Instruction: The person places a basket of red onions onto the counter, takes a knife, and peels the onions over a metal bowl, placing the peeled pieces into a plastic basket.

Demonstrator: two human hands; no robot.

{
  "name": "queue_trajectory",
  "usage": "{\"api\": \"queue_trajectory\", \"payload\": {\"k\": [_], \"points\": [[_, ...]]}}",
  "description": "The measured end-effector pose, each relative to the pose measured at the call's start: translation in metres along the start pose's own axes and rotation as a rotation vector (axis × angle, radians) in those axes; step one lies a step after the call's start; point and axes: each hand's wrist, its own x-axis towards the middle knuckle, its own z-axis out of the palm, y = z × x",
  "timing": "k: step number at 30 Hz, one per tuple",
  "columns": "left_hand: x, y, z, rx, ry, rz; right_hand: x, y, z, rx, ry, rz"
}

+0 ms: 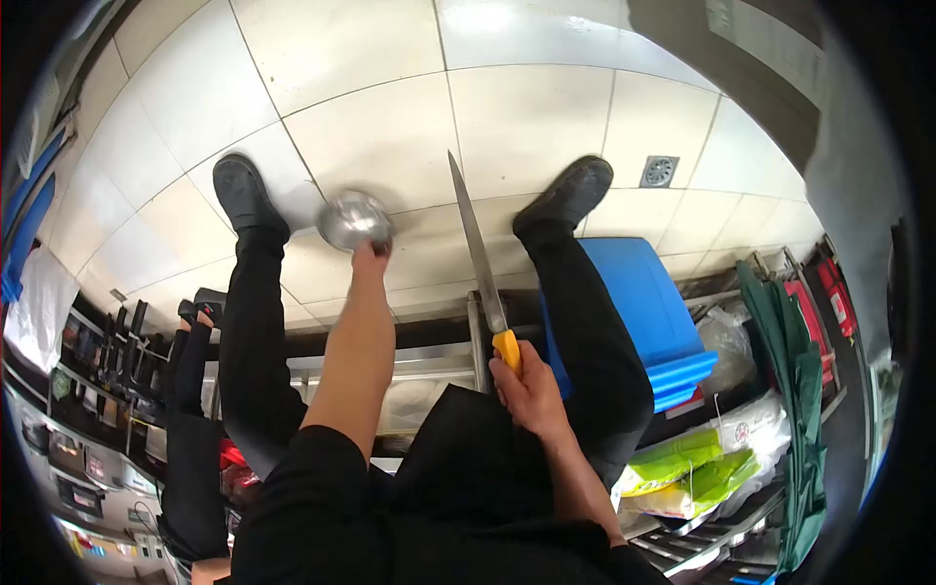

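1. The pale tiled floor [370,117] fills the far half, with dark joints and bright patches of reflected light.
2. Crowded shelves [68,414] line the left side; beside them, another person's black-clad leg [190,375] shows at near left.
3. The wearer's legs, in black trousers [255,322], stand wide apart, black shoes [246,192] on the tiles.
4. A blue container [624,292] stands just right of the wearer's right leg.
5. Farther right, a dark-green cloth [798,419] hangs near the room's edge, with green-and-white bags [682,473] to its left.
6. A long knife [475,244] points far, between the shoes; its yellow handle [506,350] is nearest.
7. A shiny metal bowl [349,218], blurred, is over the tiles beside the left shoe.
8. The right hand [533,392] is wrapped around the handle; the left hand [370,255] is closed at the bowl's near edge, its separate fingers too blurred to make out.
9. A square drain [660,172] sits at far right.
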Motion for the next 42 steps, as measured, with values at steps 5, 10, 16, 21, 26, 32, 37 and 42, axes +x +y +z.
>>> {"api": "queue_trajectory", "payload": {"k": [5,10,16,21,26,32,37,42], "points": [[-0.136,0.037,0.151,0.232,0.047,0.321,-0.01,-0.005,-0.001,0.274,0.043,0.06],[-0.265,0.103,0.15,0.759,-0.192,0.84,-0.033,0.028,-0.023,0.139,0.263,-0.337],[-0.619,0.124,0.147,0.909,-0.387,1.025,-0.189,-0.033,-0.097,0.071,0.307,-0.632],[-0.842,0.117,0.175,0.778,-0.654,1.146,-0.306,-0.055,-0.153,0.041,0.514,-0.938],[-0.971,0.119,0.25,0.435,-0.937,1.148,-0.351,-0.112,-0.193,0.159,0.542,-1.049],[-0.995,0.156,0.315,0.414,-1.191,0.784,-0.377,-0.228,-0.186,0.262,0.54,-1.12],[-0.975,0.19,0.238,0.786,-1.215,1.136,-0.429,-0.299,-0.131,0.419,0.563,-1.266],[-1.015,0.279,0.176,0.986,-0.88,1.739,-0.469,-0.405,-0.08,0.56,0.399,-1.22]]}}
